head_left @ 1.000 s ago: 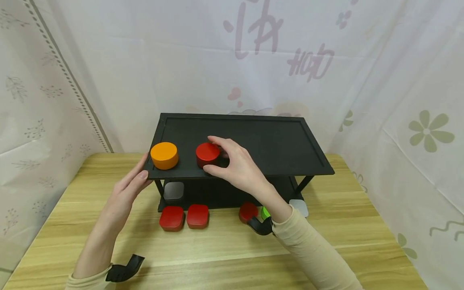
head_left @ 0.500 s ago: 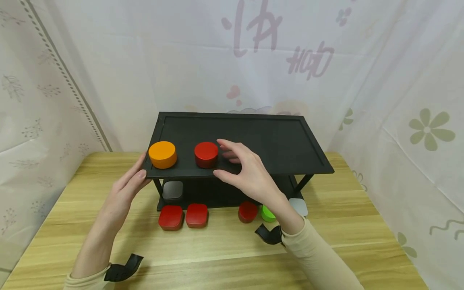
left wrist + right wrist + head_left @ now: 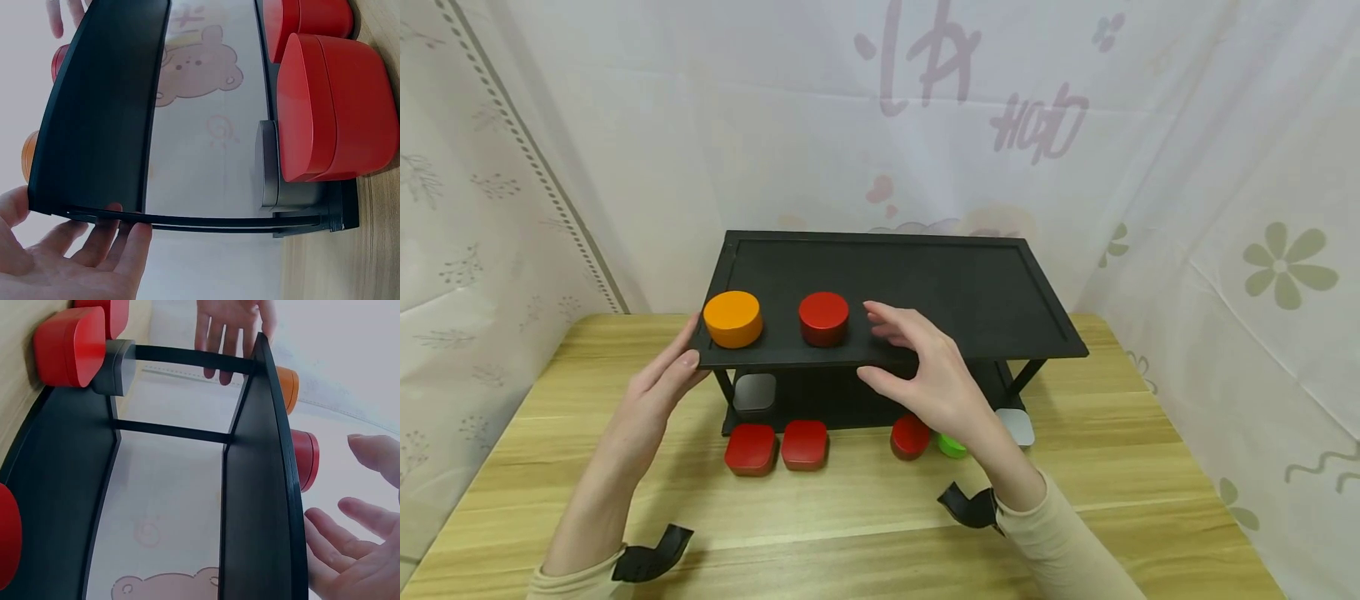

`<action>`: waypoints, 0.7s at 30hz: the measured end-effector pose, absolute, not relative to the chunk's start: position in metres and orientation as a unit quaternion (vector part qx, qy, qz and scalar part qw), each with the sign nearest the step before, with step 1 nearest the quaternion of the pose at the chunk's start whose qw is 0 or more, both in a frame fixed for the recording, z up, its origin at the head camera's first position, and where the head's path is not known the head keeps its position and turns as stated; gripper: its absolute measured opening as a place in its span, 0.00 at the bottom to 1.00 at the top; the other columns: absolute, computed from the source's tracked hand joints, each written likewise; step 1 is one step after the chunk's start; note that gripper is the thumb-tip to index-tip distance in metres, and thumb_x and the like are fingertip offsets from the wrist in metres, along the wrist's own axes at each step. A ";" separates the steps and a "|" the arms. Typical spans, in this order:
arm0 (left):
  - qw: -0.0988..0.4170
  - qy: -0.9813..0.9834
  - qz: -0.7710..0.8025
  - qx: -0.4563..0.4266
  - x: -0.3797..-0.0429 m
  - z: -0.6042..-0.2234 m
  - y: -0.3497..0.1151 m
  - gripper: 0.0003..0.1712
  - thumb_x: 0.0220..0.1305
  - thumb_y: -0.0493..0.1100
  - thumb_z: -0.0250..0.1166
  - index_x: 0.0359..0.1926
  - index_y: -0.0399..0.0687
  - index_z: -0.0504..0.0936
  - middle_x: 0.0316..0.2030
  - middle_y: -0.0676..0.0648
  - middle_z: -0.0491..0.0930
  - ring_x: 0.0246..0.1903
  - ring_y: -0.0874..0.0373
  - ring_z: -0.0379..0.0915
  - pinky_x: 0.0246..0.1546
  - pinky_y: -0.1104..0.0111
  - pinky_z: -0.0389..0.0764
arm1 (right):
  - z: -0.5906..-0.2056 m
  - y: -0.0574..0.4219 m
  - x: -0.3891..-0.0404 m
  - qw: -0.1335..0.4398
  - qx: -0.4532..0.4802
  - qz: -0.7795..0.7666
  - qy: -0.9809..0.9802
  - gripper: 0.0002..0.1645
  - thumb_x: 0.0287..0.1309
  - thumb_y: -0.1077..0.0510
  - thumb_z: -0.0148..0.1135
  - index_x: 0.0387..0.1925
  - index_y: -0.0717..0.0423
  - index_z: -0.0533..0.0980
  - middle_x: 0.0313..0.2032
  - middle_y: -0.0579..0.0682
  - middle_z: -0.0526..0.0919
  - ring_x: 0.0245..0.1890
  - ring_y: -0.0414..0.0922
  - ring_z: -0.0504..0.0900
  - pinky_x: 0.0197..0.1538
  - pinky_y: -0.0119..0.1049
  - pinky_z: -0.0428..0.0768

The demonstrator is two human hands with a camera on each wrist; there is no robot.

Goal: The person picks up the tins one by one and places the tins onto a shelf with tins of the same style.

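Note:
In the head view my right hand (image 3: pixel 936 375) hovers over the front edge of the black two-tier shelf (image 3: pixel 895 275), thumb and fingers spread and holding nothing. To its left, apart from it, a round red tin (image 3: pixel 823 319) stands on the top tier. A round orange tin (image 3: pixel 733 319) sits beside that, near the front left corner. My left hand (image 3: pixel 651 400) grips this corner, with the thumb at the front edge and the fingers along the side; the left wrist view shows several fingers (image 3: pixel 134 250) against the shelf's end.
Two square red tins (image 3: pixel 751 450) stand on the wooden table before the shelf. A grey square tin (image 3: pixel 755 392) sits on the lower tier at left. Another round red tin (image 3: pixel 910 437), a partly hidden green tin (image 3: pixel 952 447) and a white square tin (image 3: pixel 1017 427) are at right.
My right hand has come off the round red tin and drawn back to the right and slightly toward me. That tin stays in place; my left hand keeps its hold.

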State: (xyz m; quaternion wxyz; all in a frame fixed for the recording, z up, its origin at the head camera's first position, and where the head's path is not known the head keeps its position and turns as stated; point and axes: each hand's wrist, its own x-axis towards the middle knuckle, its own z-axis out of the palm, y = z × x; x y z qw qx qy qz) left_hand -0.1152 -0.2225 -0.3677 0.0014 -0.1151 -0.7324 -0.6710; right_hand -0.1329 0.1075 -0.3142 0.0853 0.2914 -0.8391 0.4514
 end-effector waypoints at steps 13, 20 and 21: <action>0.007 -0.721 -0.681 -0.126 -0.117 -0.370 -0.220 0.29 0.74 0.46 0.44 0.73 0.60 0.52 0.75 0.54 0.45 0.65 0.75 0.56 0.57 0.89 0.67 | -0.317 0.124 -0.117 0.117 0.289 0.454 -0.834 0.36 0.55 0.52 0.67 0.65 0.34 0.65 0.60 0.43 0.74 0.57 0.39 0.76 0.61 0.35 0.77; 0.013 -0.717 -0.684 -0.135 -0.117 -0.370 -0.221 0.29 0.74 0.45 0.44 0.73 0.58 0.52 0.75 0.53 0.45 0.66 0.75 0.55 0.57 0.89 0.67 | -0.318 0.135 -0.107 0.129 0.276 0.492 -0.816 0.33 0.55 0.57 0.66 0.62 0.37 0.68 0.58 0.47 0.76 0.57 0.42 0.76 0.60 0.37 0.79; 0.011 -0.718 -0.683 -0.133 -0.117 -0.370 -0.221 0.29 0.74 0.46 0.44 0.73 0.59 0.52 0.75 0.54 0.45 0.66 0.75 0.56 0.57 0.89 0.67 | -0.318 0.136 -0.106 0.130 0.272 0.495 -0.815 0.33 0.55 0.57 0.66 0.62 0.37 0.69 0.58 0.47 0.76 0.57 0.42 0.77 0.59 0.37 0.79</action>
